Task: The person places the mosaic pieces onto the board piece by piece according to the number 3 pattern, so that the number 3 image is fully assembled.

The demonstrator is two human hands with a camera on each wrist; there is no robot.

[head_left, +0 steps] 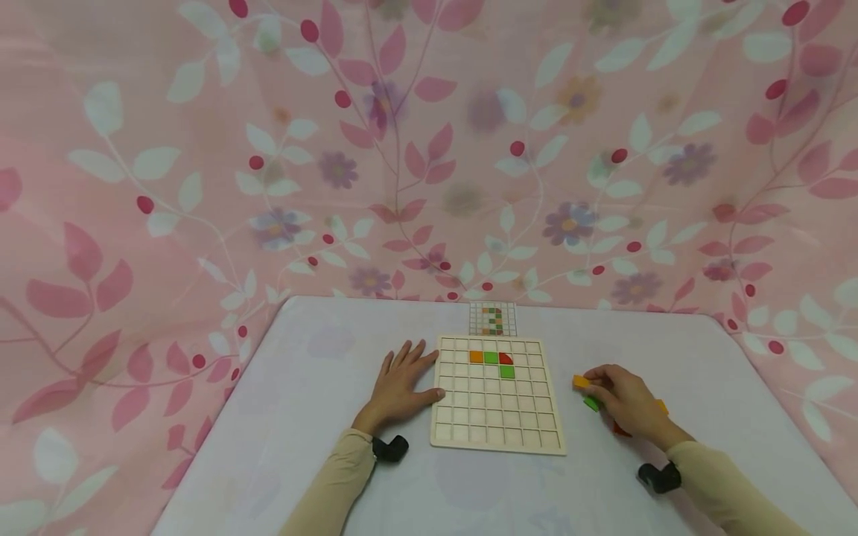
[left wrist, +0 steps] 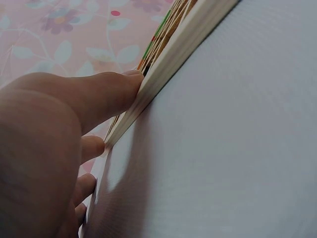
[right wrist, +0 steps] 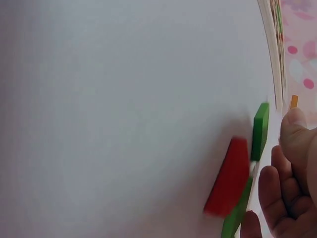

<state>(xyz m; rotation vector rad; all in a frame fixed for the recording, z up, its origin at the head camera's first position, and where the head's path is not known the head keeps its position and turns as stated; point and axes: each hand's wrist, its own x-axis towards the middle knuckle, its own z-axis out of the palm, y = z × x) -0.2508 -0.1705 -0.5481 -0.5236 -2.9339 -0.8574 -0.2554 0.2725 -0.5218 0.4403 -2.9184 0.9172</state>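
Note:
A wooden grid board (head_left: 469, 417) lies mid-table. Along its upper rows sit an orange square (head_left: 476, 357), a green square (head_left: 491, 357), a red rounded piece (head_left: 506, 359) and, below that, another green square (head_left: 507, 371). My left hand (head_left: 397, 385) has its fingers spread, with thumb and forefinger at the board's left edge. Right of the board, my right hand (head_left: 626, 402) pinches an orange tile (head_left: 579, 382) between thumb and fingers. Beneath that hand are a green tile (right wrist: 261, 130), a red tile (right wrist: 230, 181) and a second green tile (right wrist: 237, 213).
Behind the board lies a pattern card (head_left: 476, 320) printed with a grid and coloured cells. Another orange tile (head_left: 662, 406) shows past the right hand. The white table (head_left: 335, 335) ends at a pink floral curtain (head_left: 429, 149).

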